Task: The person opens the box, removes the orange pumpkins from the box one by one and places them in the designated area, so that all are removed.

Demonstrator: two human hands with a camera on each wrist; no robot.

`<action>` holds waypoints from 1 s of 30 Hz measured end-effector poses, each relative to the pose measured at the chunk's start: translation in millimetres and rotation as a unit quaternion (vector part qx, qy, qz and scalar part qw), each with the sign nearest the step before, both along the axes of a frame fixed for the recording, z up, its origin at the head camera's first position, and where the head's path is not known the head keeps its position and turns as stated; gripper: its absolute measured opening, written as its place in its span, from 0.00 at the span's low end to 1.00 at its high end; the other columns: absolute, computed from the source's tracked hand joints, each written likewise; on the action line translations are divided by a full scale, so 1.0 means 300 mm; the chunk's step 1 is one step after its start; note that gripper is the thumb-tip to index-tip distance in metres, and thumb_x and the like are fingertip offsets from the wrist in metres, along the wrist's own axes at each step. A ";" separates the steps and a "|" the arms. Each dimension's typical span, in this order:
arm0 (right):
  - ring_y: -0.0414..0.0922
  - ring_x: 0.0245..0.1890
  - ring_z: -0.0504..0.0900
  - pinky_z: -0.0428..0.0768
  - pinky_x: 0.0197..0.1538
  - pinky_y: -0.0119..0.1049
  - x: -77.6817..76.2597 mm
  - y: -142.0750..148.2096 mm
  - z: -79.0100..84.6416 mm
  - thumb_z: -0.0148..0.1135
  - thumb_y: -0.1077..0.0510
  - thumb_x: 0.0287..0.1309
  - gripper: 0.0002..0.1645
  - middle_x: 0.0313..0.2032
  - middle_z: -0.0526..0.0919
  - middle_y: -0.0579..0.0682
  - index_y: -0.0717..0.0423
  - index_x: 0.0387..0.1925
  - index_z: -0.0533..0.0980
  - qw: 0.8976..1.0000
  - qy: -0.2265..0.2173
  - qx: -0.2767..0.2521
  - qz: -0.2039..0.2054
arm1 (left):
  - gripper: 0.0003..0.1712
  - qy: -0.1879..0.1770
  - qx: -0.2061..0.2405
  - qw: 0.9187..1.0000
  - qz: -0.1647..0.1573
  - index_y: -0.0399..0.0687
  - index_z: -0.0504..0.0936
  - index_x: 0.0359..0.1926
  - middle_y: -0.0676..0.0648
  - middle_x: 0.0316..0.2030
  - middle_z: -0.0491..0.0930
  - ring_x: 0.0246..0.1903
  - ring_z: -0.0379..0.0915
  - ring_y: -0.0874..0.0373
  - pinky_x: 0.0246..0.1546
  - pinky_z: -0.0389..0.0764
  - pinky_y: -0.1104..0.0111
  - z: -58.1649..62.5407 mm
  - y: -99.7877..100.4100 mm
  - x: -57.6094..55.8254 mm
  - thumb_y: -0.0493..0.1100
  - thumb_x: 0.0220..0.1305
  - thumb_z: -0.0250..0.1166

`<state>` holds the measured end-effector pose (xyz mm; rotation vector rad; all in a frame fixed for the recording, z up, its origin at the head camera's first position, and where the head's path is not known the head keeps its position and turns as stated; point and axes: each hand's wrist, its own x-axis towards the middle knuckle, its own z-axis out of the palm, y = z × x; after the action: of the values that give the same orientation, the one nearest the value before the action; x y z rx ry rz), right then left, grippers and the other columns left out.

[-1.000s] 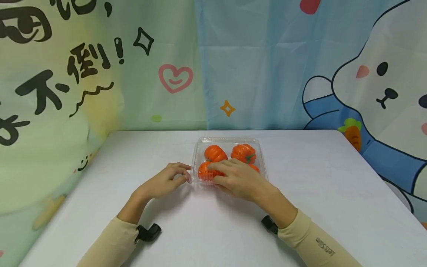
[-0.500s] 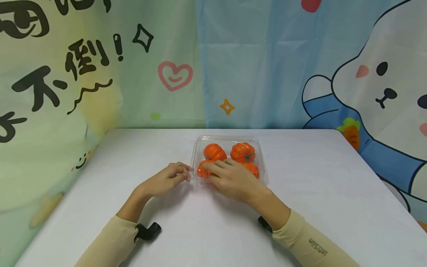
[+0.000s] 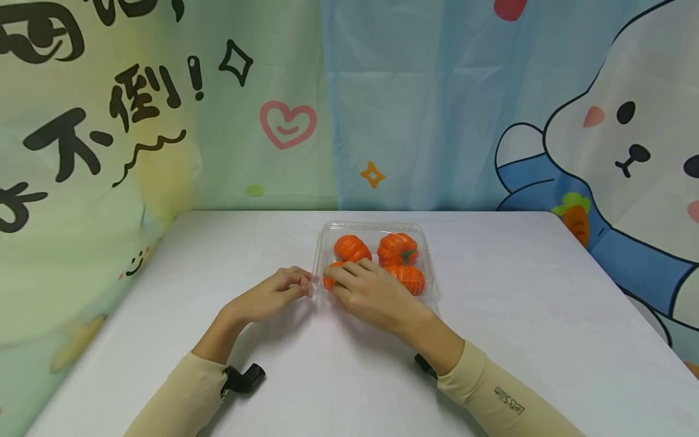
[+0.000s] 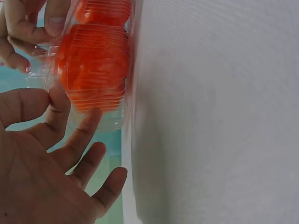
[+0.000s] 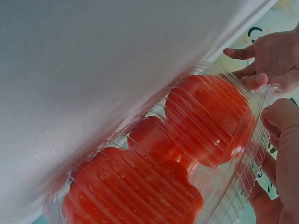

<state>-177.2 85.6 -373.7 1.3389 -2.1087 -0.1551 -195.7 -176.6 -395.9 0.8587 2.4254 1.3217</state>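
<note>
A clear plastic box (image 3: pixel 431 267) with ribbed sides stands on the table and holds several orange pumpkins (image 3: pixel 405 248), one showing a green stem. My left hand (image 3: pixel 281 293) is at the box's front left corner. In the left wrist view its thumb and index finger (image 4: pixel 60 112) meet at the rim, while the other fingers spread beside the wall. Across the front edge reaches my right hand (image 3: pixel 371 295), its fingers and thumb (image 5: pixel 280 114) gripping the rim near that same corner. It partly covers the front left pumpkin (image 3: pixel 330 280).
A white-covered table (image 3: pixel 502 285) extends around the box. Behind it hangs a printed cloth (image 3: pixel 415 109) with a cartoon animal and dark lettering. Each wrist carries a black camera mount (image 3: pixel 244 379).
My right hand has slid left along the front edge of the box, uncovering the front right pumpkin. My left hand stays at the left corner, and the box has hardly moved.
</note>
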 end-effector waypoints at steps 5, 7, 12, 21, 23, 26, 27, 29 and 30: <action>0.49 0.49 0.80 0.79 0.53 0.39 -0.004 0.000 -0.011 0.67 0.61 0.65 0.07 0.55 0.81 0.48 0.56 0.44 0.84 1.000 -0.002 -0.002 -0.009 | 0.12 -0.015 0.004 1.000 -0.001 0.34 0.81 0.39 0.37 0.57 0.78 0.67 0.66 0.41 0.67 0.65 0.47 -0.007 -0.002 0.004 0.36 0.72 0.52; 0.49 0.48 0.80 0.79 0.53 0.40 -0.007 0.000 -0.016 0.67 0.60 0.66 0.08 0.55 0.80 0.48 0.57 0.44 0.83 1.000 -0.010 -0.008 -0.010 | 0.11 -0.019 0.005 1.000 -0.001 0.35 0.81 0.40 0.36 0.58 0.78 0.67 0.66 0.41 0.68 0.65 0.46 -0.007 -0.002 0.006 0.36 0.72 0.53; 0.50 0.47 0.80 0.79 0.51 0.39 -0.015 -0.001 -0.021 0.67 0.57 0.67 0.08 0.55 0.81 0.49 0.57 0.42 0.84 0.999 -0.028 -0.027 0.000 | 0.07 -0.017 0.009 1.000 -0.009 0.43 0.80 0.39 0.36 0.59 0.78 0.68 0.66 0.41 0.68 0.65 0.44 -0.005 0.000 0.009 0.36 0.70 0.55; 0.50 0.48 0.80 0.77 0.51 0.40 -0.026 0.001 -0.025 0.67 0.57 0.67 0.06 0.54 0.80 0.50 0.57 0.40 0.83 0.998 -0.040 -0.044 0.010 | 0.07 -0.015 0.015 1.000 -0.006 0.42 0.81 0.39 0.38 0.57 0.79 0.66 0.67 0.42 0.69 0.62 0.44 -0.003 0.008 0.004 0.37 0.70 0.56; 0.50 0.49 0.80 0.77 0.52 0.40 -0.029 0.000 -0.026 0.67 0.58 0.66 0.06 0.53 0.80 0.51 0.58 0.39 0.82 0.998 -0.041 -0.048 0.019 | 0.07 -0.013 0.017 1.000 -0.007 0.42 0.81 0.38 0.37 0.57 0.79 0.66 0.67 0.42 0.69 0.62 0.44 -0.004 0.011 0.003 0.36 0.70 0.56; 0.51 0.48 0.79 0.77 0.53 0.40 -0.031 -0.001 -0.028 0.67 0.59 0.66 0.06 0.53 0.80 0.52 0.59 0.38 0.81 0.998 -0.040 -0.050 0.030 | 0.07 -0.008 0.016 1.000 -0.006 0.39 0.81 0.38 0.37 0.56 0.79 0.66 0.67 0.42 0.68 0.62 0.45 -0.008 0.013 0.003 0.36 0.71 0.56; 0.51 0.47 0.79 0.77 0.53 0.40 -0.032 -0.001 -0.029 0.67 0.59 0.66 0.06 0.53 0.80 0.52 0.59 0.38 0.81 0.998 -0.037 -0.049 0.031 | 0.07 -0.007 0.015 1.000 -0.006 0.38 0.81 0.38 0.37 0.56 0.79 0.66 0.66 0.42 0.68 0.62 0.46 -0.009 0.013 0.004 0.36 0.71 0.56; 0.51 0.47 0.78 0.78 0.52 0.40 -0.034 -0.002 -0.032 0.67 0.60 0.66 0.05 0.53 0.80 0.52 0.60 0.38 0.81 0.998 -0.026 -0.044 0.031 | 0.08 -0.007 0.013 1.000 -0.005 0.36 0.80 0.39 0.37 0.56 0.79 0.65 0.66 0.42 0.68 0.61 0.46 -0.010 0.014 0.004 0.36 0.71 0.56; 0.51 0.47 0.78 0.77 0.53 0.40 -0.035 -0.003 -0.033 0.66 0.61 0.66 0.05 0.53 0.79 0.52 0.60 0.39 0.81 0.998 -0.022 -0.041 0.029 | 0.09 -0.007 0.012 1.000 -0.003 0.35 0.80 0.39 0.37 0.57 0.79 0.65 0.66 0.42 0.68 0.61 0.46 -0.010 0.015 0.004 0.36 0.72 0.56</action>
<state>-187.6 84.5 -383.5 1.3652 -2.0866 -0.0144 -194.6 -172.2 -398.8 0.8602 2.3987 1.3526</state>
